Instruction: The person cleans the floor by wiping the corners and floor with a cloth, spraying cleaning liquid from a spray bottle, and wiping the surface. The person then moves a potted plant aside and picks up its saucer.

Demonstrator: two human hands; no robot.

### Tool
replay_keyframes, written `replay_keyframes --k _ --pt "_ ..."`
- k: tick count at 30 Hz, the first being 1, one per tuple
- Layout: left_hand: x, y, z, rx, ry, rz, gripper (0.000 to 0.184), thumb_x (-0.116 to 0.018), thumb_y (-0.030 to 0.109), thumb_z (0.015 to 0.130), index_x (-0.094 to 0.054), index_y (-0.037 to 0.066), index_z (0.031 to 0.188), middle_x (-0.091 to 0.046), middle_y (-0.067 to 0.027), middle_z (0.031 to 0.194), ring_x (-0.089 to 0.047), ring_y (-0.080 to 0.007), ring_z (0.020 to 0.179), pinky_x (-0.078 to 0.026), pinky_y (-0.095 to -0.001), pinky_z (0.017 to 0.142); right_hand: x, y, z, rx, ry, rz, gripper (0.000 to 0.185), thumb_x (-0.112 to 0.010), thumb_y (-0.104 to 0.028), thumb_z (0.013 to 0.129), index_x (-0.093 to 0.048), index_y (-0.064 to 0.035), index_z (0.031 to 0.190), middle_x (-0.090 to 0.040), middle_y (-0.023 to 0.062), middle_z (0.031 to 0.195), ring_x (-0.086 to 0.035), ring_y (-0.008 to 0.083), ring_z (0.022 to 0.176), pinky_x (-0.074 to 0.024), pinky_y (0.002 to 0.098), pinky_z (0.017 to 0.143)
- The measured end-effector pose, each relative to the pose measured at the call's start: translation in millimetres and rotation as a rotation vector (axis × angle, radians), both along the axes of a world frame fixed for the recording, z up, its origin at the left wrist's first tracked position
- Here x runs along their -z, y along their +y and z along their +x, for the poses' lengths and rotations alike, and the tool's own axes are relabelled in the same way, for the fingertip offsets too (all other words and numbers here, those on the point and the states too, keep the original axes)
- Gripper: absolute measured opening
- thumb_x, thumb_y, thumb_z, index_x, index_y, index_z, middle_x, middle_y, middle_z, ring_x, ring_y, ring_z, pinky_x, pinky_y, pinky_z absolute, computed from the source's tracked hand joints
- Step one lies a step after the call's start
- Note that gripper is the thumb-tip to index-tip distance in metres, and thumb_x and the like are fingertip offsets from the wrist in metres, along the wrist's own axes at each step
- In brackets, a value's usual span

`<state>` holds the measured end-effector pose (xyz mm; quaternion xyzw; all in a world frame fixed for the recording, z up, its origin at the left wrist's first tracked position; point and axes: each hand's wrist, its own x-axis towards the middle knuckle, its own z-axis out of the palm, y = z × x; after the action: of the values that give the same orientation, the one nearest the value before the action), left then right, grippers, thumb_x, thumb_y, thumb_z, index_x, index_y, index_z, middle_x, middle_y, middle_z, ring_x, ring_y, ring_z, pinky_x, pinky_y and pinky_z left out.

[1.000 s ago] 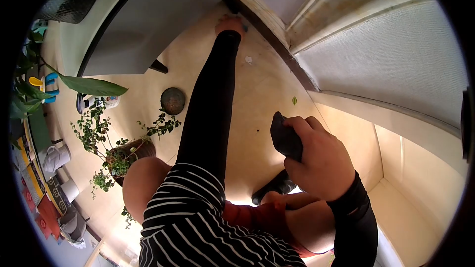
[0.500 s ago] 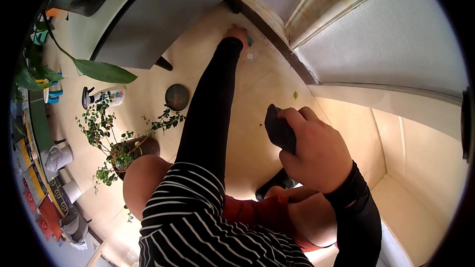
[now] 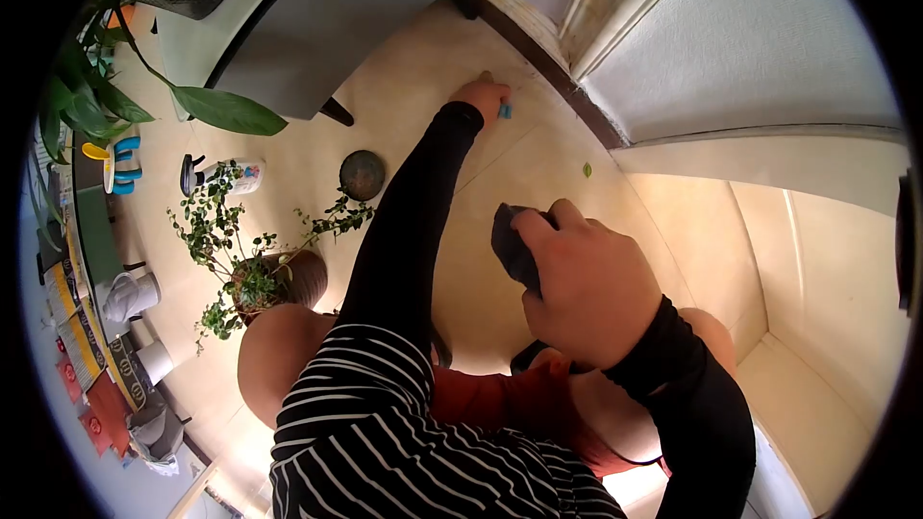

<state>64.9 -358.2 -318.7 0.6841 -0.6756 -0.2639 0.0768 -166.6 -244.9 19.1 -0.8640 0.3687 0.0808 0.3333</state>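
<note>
My left hand (image 3: pixel 481 97) reaches far out to the floor near the dark threshold, at the end of a black sleeve. Its fingers are bent round a small blue thing (image 3: pixel 505 111), of which only an end shows. Nearer to me, my right hand (image 3: pixel 594 279) is closed round a dark grey cloth-like thing (image 3: pixel 516 242), which sticks out to the left between thumb and fingers. A small green leaf (image 3: pixel 587 170) lies on the tiled floor (image 3: pixel 481 173) beyond my right hand.
On the left stand a potted plant (image 3: pixel 306 277), a round dark dish (image 3: pixel 362 175) and a spray bottle (image 3: pixel 247 176). A grey cabinet panel (image 3: pixel 336 29) rises at the upper left. A white textured door (image 3: pixel 750 58) is on the right.
My left hand has come back from the far corner toward me, and the blue thing shows more. My right hand has shifted a little left and up with the grey thing.
</note>
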Motion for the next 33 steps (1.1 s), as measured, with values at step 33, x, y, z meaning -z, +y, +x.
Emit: replay_keyframes --k 33 --pt "-56.8 36.9 3.5 -0.519 -0.030 -0.042 0.040 -0.068 0.020 0.081 -0.065 0.007 0.119 -0.066 -0.0228 0.113 -0.063 -0.0387 0.109 -0.050 -0.0414 0.098 -3.4 -46.8 -22.9 0.216 0.074 0.125 0.053 -0.063 -0.013 0.075 -0.055 -0.0021 0.126 -0.061 0.0248 0.106 -0.060 0.0442 0.100 -0.0497 0.0456 0.087"
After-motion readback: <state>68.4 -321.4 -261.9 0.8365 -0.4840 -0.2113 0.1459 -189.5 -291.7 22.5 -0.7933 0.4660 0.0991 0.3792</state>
